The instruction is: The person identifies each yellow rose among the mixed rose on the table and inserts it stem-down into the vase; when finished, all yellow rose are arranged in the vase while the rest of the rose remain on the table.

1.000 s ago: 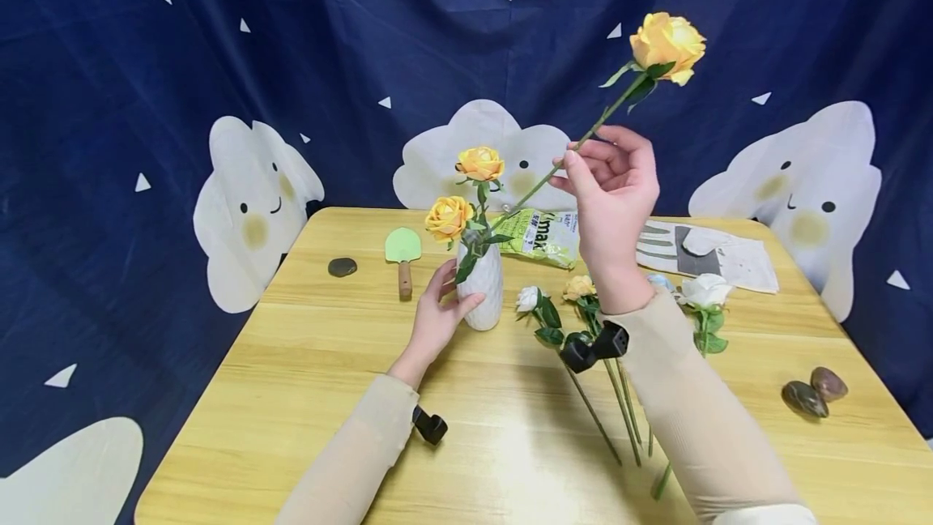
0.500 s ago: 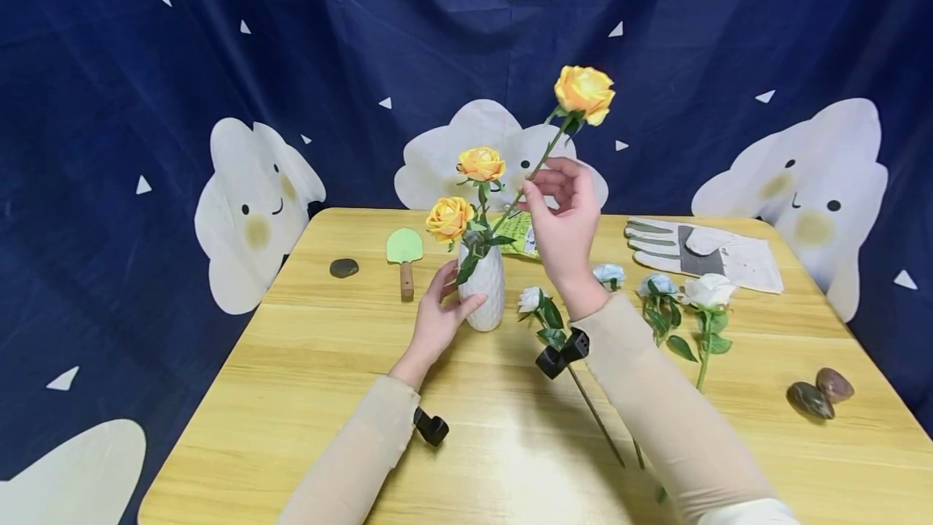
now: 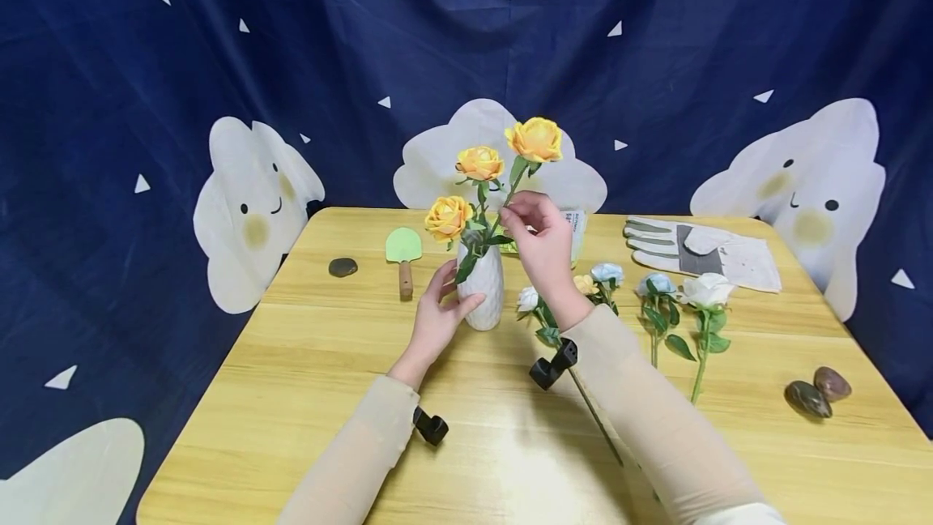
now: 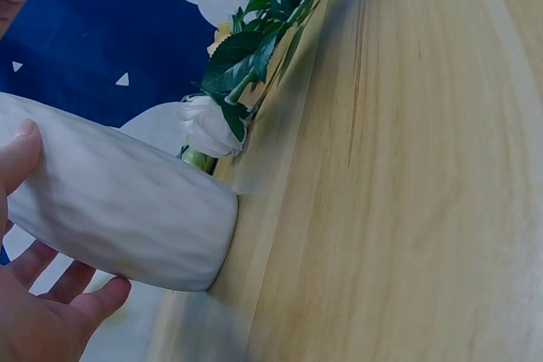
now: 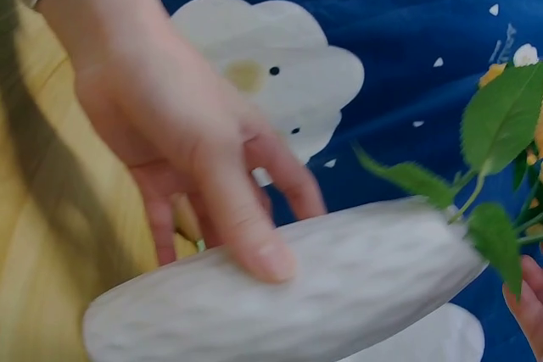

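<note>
A white textured vase (image 3: 483, 298) stands upright on the table. My left hand (image 3: 440, 312) holds it from the left, thumb in front and fingers behind; the left wrist view shows the same grip on the vase (image 4: 127, 201). Two yellow roses (image 3: 449, 218) rise from its mouth, with green leaves hanging over the rim. Above the vase, my right hand (image 3: 543, 237) pinches the stem of another yellow rose (image 3: 535, 140). That stem slants down into the leaves at the mouth; its lower end is hidden. Fingertips of my right hand show at the right wrist view's edge.
Right of the vase lie white roses (image 3: 707, 292), blue roses (image 3: 658, 284) and a yellow one partly under my right arm. Behind them is a work glove (image 3: 703, 253). A green-bladed trowel (image 3: 404, 253) and dark stone (image 3: 342, 266) lie left; two stones (image 3: 809, 399) lie far right.
My right hand has come down and left toward the vase with the yellow rose, whose bloom is now lower and whose stem is steeper. The left hand has stayed on the vase.
</note>
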The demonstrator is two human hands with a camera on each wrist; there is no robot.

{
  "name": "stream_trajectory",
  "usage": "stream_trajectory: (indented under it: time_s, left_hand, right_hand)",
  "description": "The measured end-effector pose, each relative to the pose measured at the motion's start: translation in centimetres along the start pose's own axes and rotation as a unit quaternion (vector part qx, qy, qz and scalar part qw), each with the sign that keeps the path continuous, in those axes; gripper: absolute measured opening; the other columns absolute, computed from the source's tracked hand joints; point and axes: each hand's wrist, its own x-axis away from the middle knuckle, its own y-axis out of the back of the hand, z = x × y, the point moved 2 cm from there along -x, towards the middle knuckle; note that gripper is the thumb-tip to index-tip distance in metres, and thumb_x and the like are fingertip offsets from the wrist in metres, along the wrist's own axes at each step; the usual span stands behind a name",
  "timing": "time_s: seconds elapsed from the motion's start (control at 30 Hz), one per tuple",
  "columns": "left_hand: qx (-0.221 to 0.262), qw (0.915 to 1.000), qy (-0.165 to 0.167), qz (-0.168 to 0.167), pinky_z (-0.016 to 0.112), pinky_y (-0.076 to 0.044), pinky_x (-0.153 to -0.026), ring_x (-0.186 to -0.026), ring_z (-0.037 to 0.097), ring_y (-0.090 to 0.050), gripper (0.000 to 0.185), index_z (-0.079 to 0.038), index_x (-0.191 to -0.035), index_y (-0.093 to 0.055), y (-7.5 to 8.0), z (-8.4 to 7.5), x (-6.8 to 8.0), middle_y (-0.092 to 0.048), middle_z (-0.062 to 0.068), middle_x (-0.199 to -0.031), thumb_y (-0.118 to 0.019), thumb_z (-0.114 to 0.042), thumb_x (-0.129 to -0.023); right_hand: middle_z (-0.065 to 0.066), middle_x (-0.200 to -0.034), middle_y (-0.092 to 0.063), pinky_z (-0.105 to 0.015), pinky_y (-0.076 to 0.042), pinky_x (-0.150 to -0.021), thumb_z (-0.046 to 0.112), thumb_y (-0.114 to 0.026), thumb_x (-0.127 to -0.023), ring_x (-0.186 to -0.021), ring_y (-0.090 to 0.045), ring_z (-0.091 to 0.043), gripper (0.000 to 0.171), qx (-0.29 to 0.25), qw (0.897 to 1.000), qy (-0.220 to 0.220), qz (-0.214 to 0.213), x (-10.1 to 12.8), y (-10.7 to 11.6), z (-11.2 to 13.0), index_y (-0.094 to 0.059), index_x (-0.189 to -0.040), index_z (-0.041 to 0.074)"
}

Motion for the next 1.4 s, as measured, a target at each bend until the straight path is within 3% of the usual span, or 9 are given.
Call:
stream_trajectory:
  time_s: [0.13,0.23,0.43,0.63,0.77,0.93,1.07,1.33,1.4]
  left_hand:
    - [0.002,1.0000,-0.002,0.000,0.047,-0.046,-0.089,-0.111,0.038,-0.049,0.063,-0.006,-0.136,-0.043,0.0,0.0,0.0,-0.049,0.022,-0.126,-0.073,-0.008,-0.081]
    - [0.004,1.0000,-0.003,0.000,0.048,-0.046,-0.089,-0.111,0.039,-0.049,0.063,-0.005,-0.136,-0.043,-0.1,0.0,0.0,-0.049,0.022,-0.126,-0.073,-0.008,-0.080]
    - [0.008,1.0000,0.000,0.001,0.048,-0.045,-0.090,-0.111,0.039,-0.049,0.063,-0.004,-0.136,-0.042,-0.1,-0.1,0.0,-0.050,0.022,-0.126,-0.072,-0.008,-0.081]
    - [0.011,0.9999,0.004,0.002,0.049,-0.044,-0.091,-0.111,0.039,-0.049,0.064,-0.005,-0.137,-0.042,0.0,0.0,0.1,-0.050,0.021,-0.126,-0.072,-0.008,-0.081]
    - [0.010,0.9999,0.001,0.001,0.052,-0.044,-0.090,-0.111,0.040,-0.048,0.063,-0.005,-0.136,-0.042,0.1,0.2,0.1,-0.051,0.021,-0.125,-0.072,-0.009,-0.081]
    - [0.012,0.9999,-0.004,0.004,0.052,-0.043,-0.090,-0.111,0.041,-0.048,0.063,-0.006,-0.137,-0.042,0.2,0.4,0.1,-0.050,0.021,-0.125,-0.072,-0.009,-0.081]
    - [0.016,0.9999,-0.004,0.005,0.052,-0.043,-0.090,-0.111,0.041,-0.048,0.063,-0.005,-0.136,-0.042,0.1,0.4,0.1,-0.050,0.021,-0.125,-0.072,-0.009,-0.081]
    - [0.012,0.9999,-0.002,0.006,0.052,-0.044,-0.090,-0.111,0.041,-0.048,0.064,-0.005,-0.137,-0.041,0.0,0.3,0.0,-0.050,0.023,-0.125,-0.072,-0.008,-0.081]
    - [0.011,0.9999,-0.002,0.005,0.051,-0.044,-0.090,-0.111,0.041,-0.049,0.063,-0.004,-0.137,-0.042,0.0,0.2,0.0,-0.050,0.023,-0.125,-0.072,-0.008,-0.081]
  right_hand:
    - [-0.028,-0.083,-0.064,-0.019,-0.049,-0.061,-0.008,-0.064,-0.082,-0.070,-0.060,-0.021,0.012,0.042,0.999,-0.014,-0.002,0.8,0.3,-1.0,-0.062,-0.092,-0.014]
    - [-0.027,-0.085,-0.065,-0.021,-0.051,-0.062,-0.006,-0.064,-0.083,-0.071,-0.058,-0.013,0.012,0.043,0.998,-0.050,0.007,1.5,0.6,-2.1,-0.063,-0.093,-0.013]
    - [-0.026,-0.091,-0.063,-0.035,-0.055,-0.067,0.001,-0.063,-0.087,-0.075,-0.059,-0.016,0.020,0.007,0.991,-0.134,0.021,2.9,1.9,-5.2,-0.061,-0.101,-0.013]
    - [-0.021,-0.087,-0.064,-0.039,-0.055,-0.065,0.011,-0.067,-0.086,-0.075,-0.063,-0.023,0.024,0.011,0.984,-0.179,0.014,3.9,4.3,-7.9,-0.063,-0.102,-0.007]
    - [-0.017,-0.085,-0.065,-0.040,-0.055,-0.064,0.013,-0.068,-0.086,-0.071,-0.064,-0.020,0.026,0.015,0.981,-0.191,0.004,4.6,5.8,-8.2,-0.063,-0.103,-0.005]
    - [-0.018,-0.083,-0.064,-0.029,-0.055,-0.057,0.014,-0.068,-0.086,-0.067,-0.063,-0.015,0.028,0.017,0.981,-0.191,0.001,5.4,7.4,-8.5,-0.062,-0.103,-0.007]
    - [-0.013,-0.080,-0.065,-0.028,-0.054,-0.056,0.012,-0.068,-0.085,-0.067,-0.063,-0.017,0.025,0.015,0.980,-0.201,0.003,6.1,8.6,-8.5,-0.062,-0.101,-0.005]
    - [-0.024,-0.088,-0.064,-0.031,-0.055,-0.058,0.004,-0.065,-0.086,-0.067,-0.065,-0.017,0.023,0.056,0.978,-0.201,0.017,7.2,11.5,-6.6,-0.060,-0.104,-0.008]
    - [-0.021,-0.089,-0.065,-0.031,-0.055,-0.058,0.003,-0.065,-0.086,-0.066,-0.065,-0.016,0.024,0.067,0.977,-0.202,0.022,7.6,12.3,-6.4,-0.059,-0.106,-0.009]
